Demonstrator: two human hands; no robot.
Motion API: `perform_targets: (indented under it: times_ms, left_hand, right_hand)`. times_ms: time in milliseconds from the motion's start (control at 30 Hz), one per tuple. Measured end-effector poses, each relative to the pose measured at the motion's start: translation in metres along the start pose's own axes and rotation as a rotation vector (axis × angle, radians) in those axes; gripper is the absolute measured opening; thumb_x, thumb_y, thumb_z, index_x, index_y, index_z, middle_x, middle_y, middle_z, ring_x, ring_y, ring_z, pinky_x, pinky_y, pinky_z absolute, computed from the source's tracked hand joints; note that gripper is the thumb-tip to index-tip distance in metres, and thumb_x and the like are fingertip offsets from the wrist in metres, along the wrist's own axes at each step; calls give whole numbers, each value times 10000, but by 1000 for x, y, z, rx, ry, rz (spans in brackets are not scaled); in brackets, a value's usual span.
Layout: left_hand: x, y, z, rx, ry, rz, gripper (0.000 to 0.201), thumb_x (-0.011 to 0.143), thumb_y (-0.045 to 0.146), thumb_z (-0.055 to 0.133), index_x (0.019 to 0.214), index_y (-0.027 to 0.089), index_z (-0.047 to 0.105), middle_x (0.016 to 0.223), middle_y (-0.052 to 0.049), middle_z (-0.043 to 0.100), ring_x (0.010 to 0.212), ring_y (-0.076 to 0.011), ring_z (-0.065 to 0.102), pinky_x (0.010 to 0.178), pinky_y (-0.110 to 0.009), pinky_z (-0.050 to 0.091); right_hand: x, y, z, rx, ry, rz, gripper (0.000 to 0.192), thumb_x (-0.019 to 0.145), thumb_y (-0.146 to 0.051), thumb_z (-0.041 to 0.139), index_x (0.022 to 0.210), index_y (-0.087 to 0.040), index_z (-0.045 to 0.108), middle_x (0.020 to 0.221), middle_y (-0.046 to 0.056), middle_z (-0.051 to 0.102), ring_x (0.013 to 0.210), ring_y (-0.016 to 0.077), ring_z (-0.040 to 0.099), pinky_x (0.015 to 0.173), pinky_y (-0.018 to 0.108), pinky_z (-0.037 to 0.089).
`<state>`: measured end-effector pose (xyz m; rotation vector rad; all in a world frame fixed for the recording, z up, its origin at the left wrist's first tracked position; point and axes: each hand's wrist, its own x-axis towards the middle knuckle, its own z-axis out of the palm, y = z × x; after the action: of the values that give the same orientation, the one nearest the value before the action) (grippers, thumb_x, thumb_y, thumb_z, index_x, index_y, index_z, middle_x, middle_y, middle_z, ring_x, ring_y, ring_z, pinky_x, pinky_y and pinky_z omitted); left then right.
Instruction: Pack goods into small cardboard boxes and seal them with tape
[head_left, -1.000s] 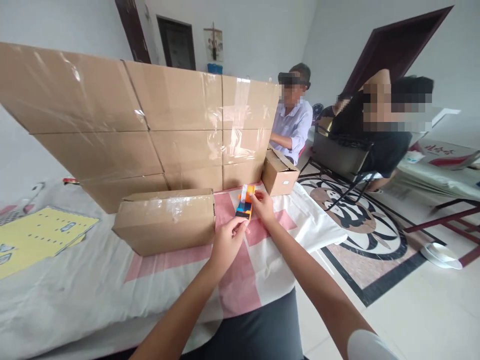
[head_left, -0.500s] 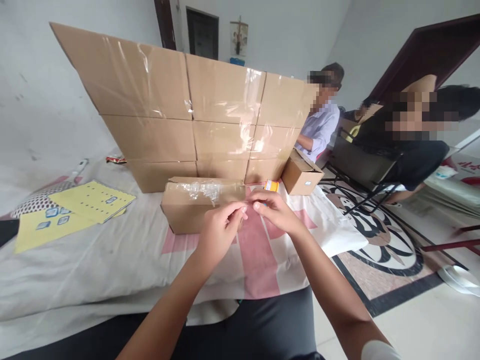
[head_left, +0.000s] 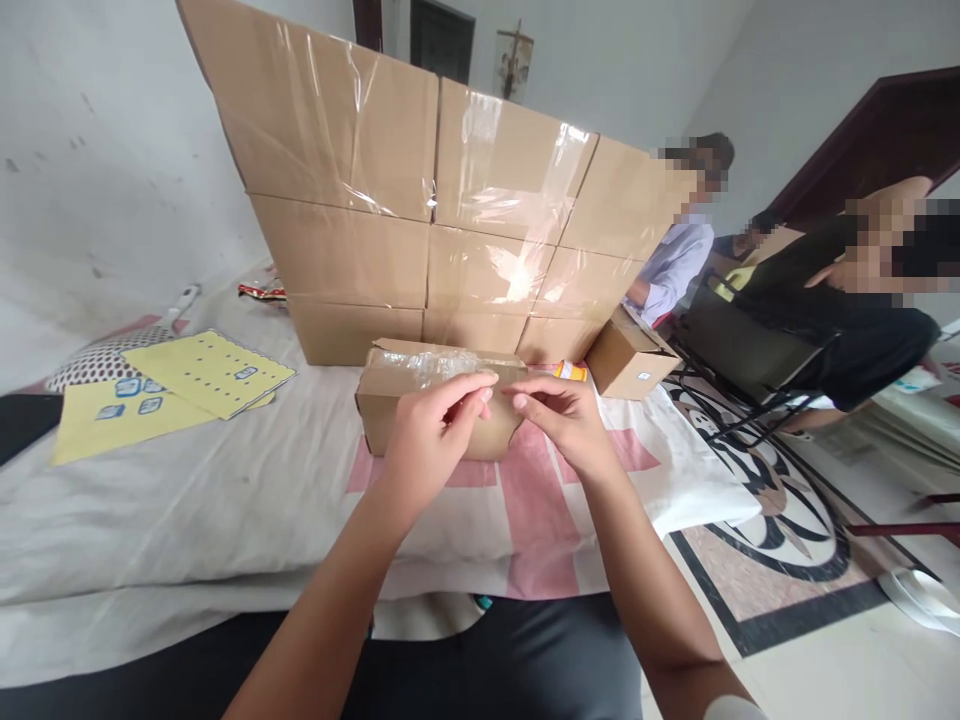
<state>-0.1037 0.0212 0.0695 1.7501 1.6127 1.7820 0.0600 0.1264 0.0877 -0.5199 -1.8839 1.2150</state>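
Observation:
My left hand (head_left: 435, 430) and my right hand (head_left: 566, 420) are raised in front of a small brown cardboard box (head_left: 397, 395) with clear tape on its top. It lies on the cloth-covered table (head_left: 225, 500). The fingertips of both hands are pinched and nearly meet over the box's right end. A short strip of clear tape seems stretched between them, but it hardly shows. An orange tape dispenser (head_left: 570, 371) lies on the table just behind my right hand, untouched.
A wall of taped cardboard boxes (head_left: 450, 210) stands behind the small box. Another small carton (head_left: 630, 360) sits at the right. Yellow sheets (head_left: 202, 375) lie at the left. Two people sit beyond the table at the right, one on a black chair (head_left: 742, 350).
One second ago both hands held the orange dispenser up and pulled tape from it. It now lies on the table, and my pinched hands have moved in front of the small box. The view shifted left.

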Motion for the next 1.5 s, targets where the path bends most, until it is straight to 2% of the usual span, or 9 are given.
perform_targets:
  times_ms: [200, 400, 600, 800, 933, 1133, 1233, 1367, 1500]
  left_hand:
    - [0, 5, -4, 5, -178, -41, 788, 987, 241, 542, 1676, 317, 166, 701, 39, 709, 546, -141, 528, 547, -258, 433]
    - [-1, 9, -4, 9, -127, -37, 793, 952, 192, 537, 1665, 320, 214, 681, 55, 699, 581, -132, 570, 634, -248, 500]
    - [-3, 15, -6, 11, -94, -61, 770, 968, 265, 589, 1655, 308, 245, 738, 31, 742, 599, -139, 605, 600, -250, 493]
    - [-8, 14, 10, -160, 115, -389, 675, 936, 400, 673, 1541, 245, 417, 756, 6, 758, 663, -175, 678, 619, -293, 529]
    - [-13, 8, 17, -255, 132, -531, 442, 947, 377, 623, 1349, 225, 520, 668, 23, 724, 596, -166, 666, 524, -265, 464]
    - [-11, 9, 12, -104, 235, -426, 224, 969, 344, 594, 1163, 238, 555, 669, 49, 734, 523, -124, 608, 540, -258, 409]
    - [-6, 5, 6, 70, 283, -342, 140, 1002, 363, 561, 966, 229, 584, 676, 41, 743, 512, -117, 571, 568, -276, 396]
    - [-3, -1, -1, 233, 360, -217, 363, 1058, 366, 454, 749, 216, 573, 702, 23, 745, 587, -120, 591, 625, -280, 408]
    - [0, -9, -4, 364, 387, -15, 305, 1055, 323, 454, 906, 214, 698, 957, -23, 777, 823, -163, 663, 760, -304, 477]
  right_hand:
    - [6, -12, 8, -2, -81, -44, 214, 835, -437, 823, 918, -240, 822, 895, 49, 778, 821, 186, 691, 747, 331, 542]
    - [5, -23, 4, -191, -151, -169, 444, 764, -582, 850, 1022, -223, 809, 830, 38, 701, 660, 139, 540, 565, 287, 396]
    - [5, -34, 4, -317, -94, -238, 273, 964, -412, 688, 802, -200, 745, 746, 23, 664, 651, 133, 513, 590, 292, 375]
    - [34, -33, 3, -394, -224, -184, 278, 960, -363, 653, 762, -177, 711, 751, 17, 669, 664, 136, 544, 620, 286, 393]
    - [85, -28, -20, -471, -69, -250, 233, 944, -283, 657, 739, -172, 671, 646, -21, 572, 609, 116, 478, 603, 275, 350]
    - [141, -38, -50, -487, -216, -205, 187, 870, -152, 748, 693, -159, 688, 624, -32, 554, 614, 93, 449, 608, 259, 345]
    - [133, -43, -40, -432, -325, -161, 204, 866, -191, 776, 680, -161, 698, 621, -26, 564, 600, 92, 459, 591, 257, 360]
    - [110, -43, -19, -338, -452, -75, 230, 865, -280, 793, 683, -167, 708, 545, -37, 516, 515, 88, 423, 509, 252, 347]
    - [103, -33, -6, -351, -556, -81, 255, 824, -302, 814, 660, -160, 680, 550, -46, 508, 512, 72, 401, 492, 239, 312]
